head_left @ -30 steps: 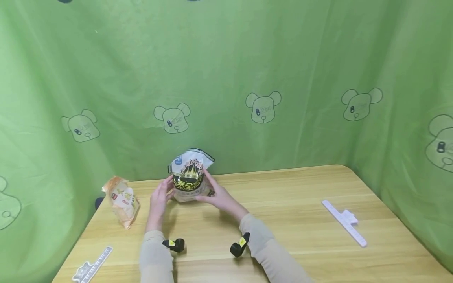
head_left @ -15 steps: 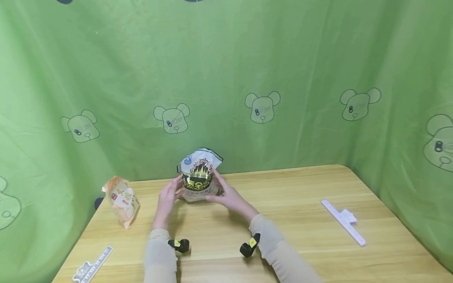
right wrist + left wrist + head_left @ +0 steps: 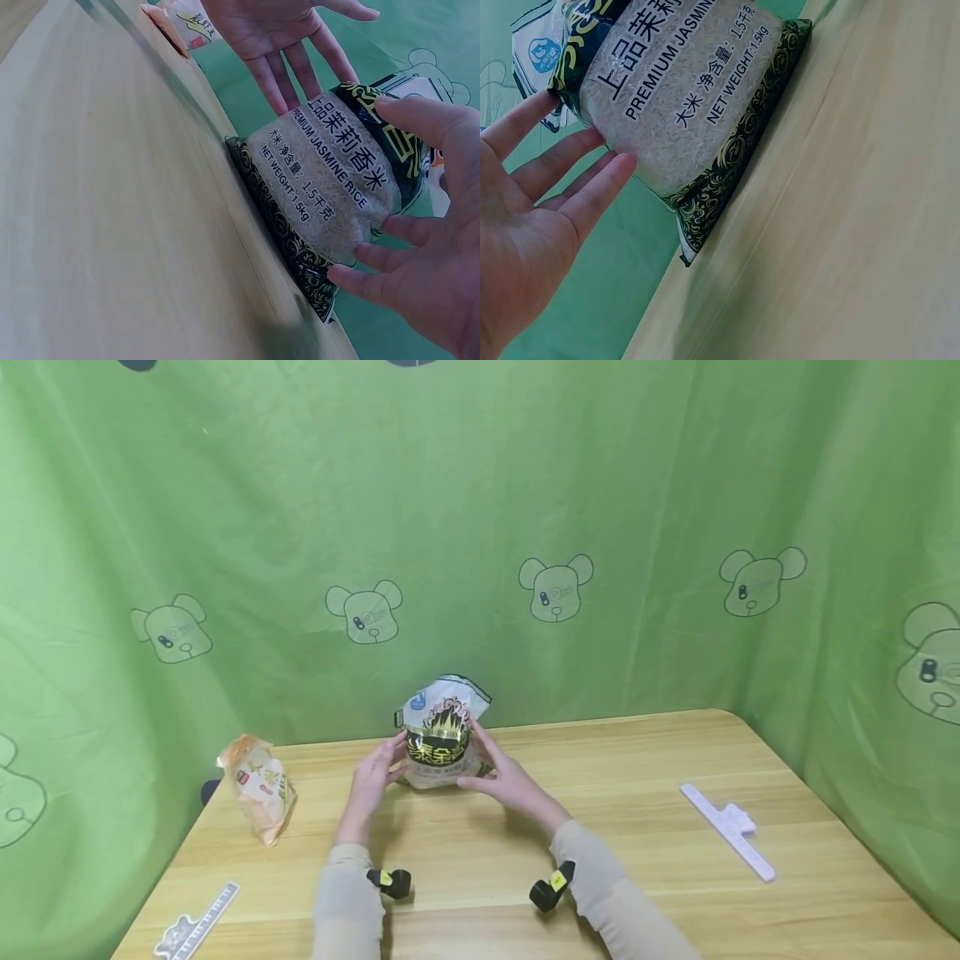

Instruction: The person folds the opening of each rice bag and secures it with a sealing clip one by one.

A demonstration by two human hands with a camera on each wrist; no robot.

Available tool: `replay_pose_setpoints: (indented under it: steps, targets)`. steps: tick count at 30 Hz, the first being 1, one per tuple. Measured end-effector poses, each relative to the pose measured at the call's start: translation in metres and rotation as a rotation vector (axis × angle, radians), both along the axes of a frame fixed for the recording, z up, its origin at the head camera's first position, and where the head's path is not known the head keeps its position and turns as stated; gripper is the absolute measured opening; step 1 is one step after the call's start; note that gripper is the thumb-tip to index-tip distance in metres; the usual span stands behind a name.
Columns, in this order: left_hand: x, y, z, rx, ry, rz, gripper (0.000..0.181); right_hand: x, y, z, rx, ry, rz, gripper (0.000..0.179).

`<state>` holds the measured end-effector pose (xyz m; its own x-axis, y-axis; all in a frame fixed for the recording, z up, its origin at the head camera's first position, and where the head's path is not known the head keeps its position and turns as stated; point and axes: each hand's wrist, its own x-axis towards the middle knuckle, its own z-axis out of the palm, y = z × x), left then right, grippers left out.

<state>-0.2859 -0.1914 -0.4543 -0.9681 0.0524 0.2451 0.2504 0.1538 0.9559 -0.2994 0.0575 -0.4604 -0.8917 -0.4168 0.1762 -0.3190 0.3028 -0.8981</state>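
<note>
A plastic bag of jasmine rice (image 3: 438, 747), with a black and gold label, stands upright near the table's back edge, its white top slumped over. My left hand (image 3: 373, 781) touches its left side; in the left wrist view extended fingers (image 3: 592, 191) meet the bag's edge. On the other side my right hand (image 3: 513, 783) lies against the bag with spread digits. The right wrist view shows one right digit over the upper label and the other fingers (image 3: 375, 283) along the lower side. The left thumb points away from the bag there.
An orange and white packet (image 3: 261, 785) stands at the table's left back. A grey ruler-like piece with a shaped tab (image 3: 197, 922) lies at front left, a lilac bar with a clip (image 3: 729, 831) at right. A green curtain (image 3: 480, 527) surrounds the wooden table (image 3: 637, 827).
Both hands and the rice bag between them have moved steadily to the right along the table's back edge. The packet and the two ruler-like pieces stay where they were.
</note>
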Motion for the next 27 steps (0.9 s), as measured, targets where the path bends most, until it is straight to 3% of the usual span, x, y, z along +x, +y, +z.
replay_pose_setpoints:
  steps: [9, 16, 22, 27]
  targets:
    - [-0.002, 0.012, -0.001, -0.009, 0.024, -0.043, 0.051, 0.004, 0.016, -0.001, 0.007, 0.007, -0.014, 0.101]
    - [0.000, 0.023, 0.004, -0.044, 0.027, -0.066, 0.048, 0.009, 0.029, 0.002, -0.002, -0.002, -0.032, 0.101]
    - [0.000, 0.032, 0.004, -0.009, 0.026, -0.103, 0.043, 0.013, 0.039, 0.002, -0.009, -0.005, -0.031, 0.101]
    - [0.000, 0.039, 0.002, -0.033, 0.025, -0.102, 0.044, 0.026, 0.048, 0.017, -0.008, -0.019, -0.019, 0.100]
